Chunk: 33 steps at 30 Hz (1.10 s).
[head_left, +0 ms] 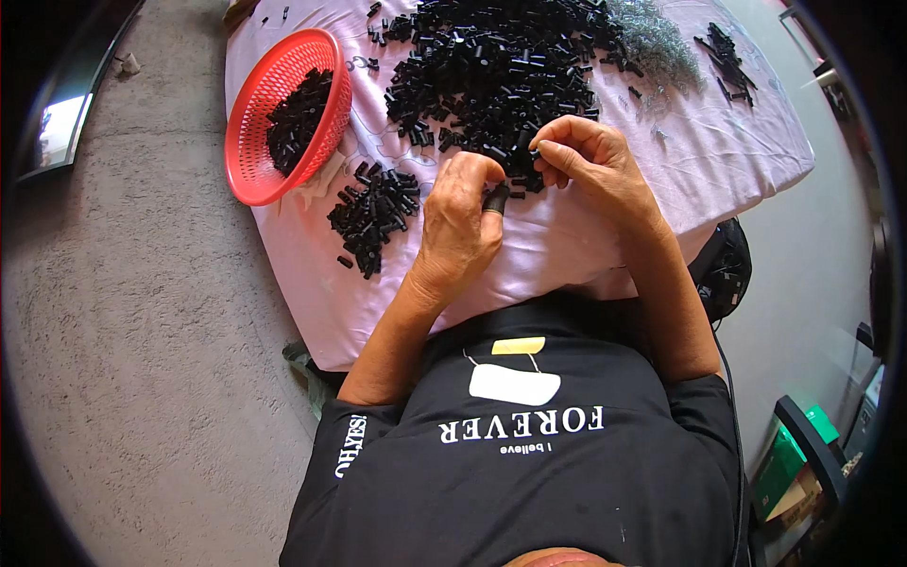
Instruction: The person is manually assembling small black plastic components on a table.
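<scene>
A big heap of small black cylindrical pieces (491, 71) covers the far middle of a pink cloth-covered table (293, 283). At its near edge my left hand (459, 213) is closed, its fingers curled and a black cover on the thumb. Whatever it may hold is hidden. Just to the right, my right hand (597, 168) pinches a small dark piece (535, 154) between thumb and forefinger. Left of my left hand lies a smaller pile of black pieces (373, 217).
A red mesh basket (248, 142) with black pieces inside tilts at the table's left edge. Fine silvery metal parts, like springs (661, 47), lie beyond the heap on the right. Longer thin black parts (726, 59) lie farther right. A black bag-like object (726, 269) is below the table's right side.
</scene>
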Each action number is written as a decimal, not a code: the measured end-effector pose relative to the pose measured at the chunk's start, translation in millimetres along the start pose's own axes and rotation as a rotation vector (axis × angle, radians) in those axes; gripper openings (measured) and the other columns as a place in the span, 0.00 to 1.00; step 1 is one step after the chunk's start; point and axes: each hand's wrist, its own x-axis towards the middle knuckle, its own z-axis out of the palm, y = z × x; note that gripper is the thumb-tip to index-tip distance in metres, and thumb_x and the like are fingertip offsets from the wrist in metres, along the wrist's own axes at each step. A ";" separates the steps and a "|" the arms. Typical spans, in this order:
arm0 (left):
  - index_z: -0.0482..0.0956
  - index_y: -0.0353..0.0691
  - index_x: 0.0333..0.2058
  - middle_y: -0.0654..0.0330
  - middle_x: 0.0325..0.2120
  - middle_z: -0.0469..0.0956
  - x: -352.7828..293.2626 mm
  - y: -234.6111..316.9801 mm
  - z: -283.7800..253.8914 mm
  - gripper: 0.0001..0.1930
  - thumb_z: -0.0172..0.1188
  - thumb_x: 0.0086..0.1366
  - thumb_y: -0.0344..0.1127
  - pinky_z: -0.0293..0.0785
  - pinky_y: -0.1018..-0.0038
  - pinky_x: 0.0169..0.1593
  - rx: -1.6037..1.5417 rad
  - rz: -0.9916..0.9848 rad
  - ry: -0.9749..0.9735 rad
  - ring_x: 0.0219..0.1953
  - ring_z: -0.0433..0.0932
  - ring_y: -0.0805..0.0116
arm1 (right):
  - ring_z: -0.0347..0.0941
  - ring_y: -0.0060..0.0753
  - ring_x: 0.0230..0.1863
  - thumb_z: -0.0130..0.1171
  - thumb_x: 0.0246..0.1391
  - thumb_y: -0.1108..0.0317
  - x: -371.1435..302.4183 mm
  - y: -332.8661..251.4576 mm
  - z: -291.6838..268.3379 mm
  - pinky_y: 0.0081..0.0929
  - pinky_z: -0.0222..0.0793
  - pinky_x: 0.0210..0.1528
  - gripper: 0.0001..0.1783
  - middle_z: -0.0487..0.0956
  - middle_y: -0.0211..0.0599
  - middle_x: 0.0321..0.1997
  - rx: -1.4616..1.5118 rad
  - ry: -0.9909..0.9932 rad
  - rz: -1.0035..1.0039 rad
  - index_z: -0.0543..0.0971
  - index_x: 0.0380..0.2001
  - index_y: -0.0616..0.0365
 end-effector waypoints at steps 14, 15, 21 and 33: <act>0.79 0.35 0.38 0.57 0.32 0.79 8.6 6.0 4.4 0.13 0.59 0.53 0.15 0.76 0.73 0.40 -0.373 -0.108 0.096 0.34 0.80 0.67 | 0.71 0.14 0.28 0.58 0.63 0.66 -0.9 -0.3 -3.3 0.13 0.68 0.32 0.08 0.79 0.26 0.28 0.068 -0.030 0.012 0.79 0.39 0.60; 0.79 0.35 0.38 0.58 0.32 0.80 8.7 7.4 5.8 0.13 0.60 0.54 0.16 0.76 0.75 0.41 -0.458 -0.139 0.114 0.34 0.80 0.70 | 0.71 0.14 0.28 0.58 0.63 0.66 -0.7 0.3 -3.6 0.13 0.68 0.32 0.08 0.79 0.26 0.28 0.083 -0.038 0.007 0.79 0.39 0.60; 0.79 0.33 0.39 0.58 0.33 0.81 5.5 10.7 7.7 0.12 0.62 0.56 0.16 0.77 0.79 0.44 -0.580 -0.186 0.113 0.37 0.81 0.75 | 0.71 0.14 0.28 0.58 0.63 0.68 0.5 2.4 -3.8 0.13 0.68 0.33 0.08 0.78 0.27 0.28 0.098 -0.068 -0.008 0.79 0.40 0.60; 0.78 0.32 0.41 0.59 0.37 0.80 5.2 12.1 10.5 0.12 0.60 0.58 0.13 0.76 0.78 0.50 -0.762 -0.166 0.088 0.41 0.80 0.74 | 0.74 0.16 0.30 0.59 0.62 0.68 -0.2 2.5 -5.8 0.16 0.73 0.36 0.09 0.81 0.29 0.31 0.125 -0.120 -0.025 0.80 0.41 0.63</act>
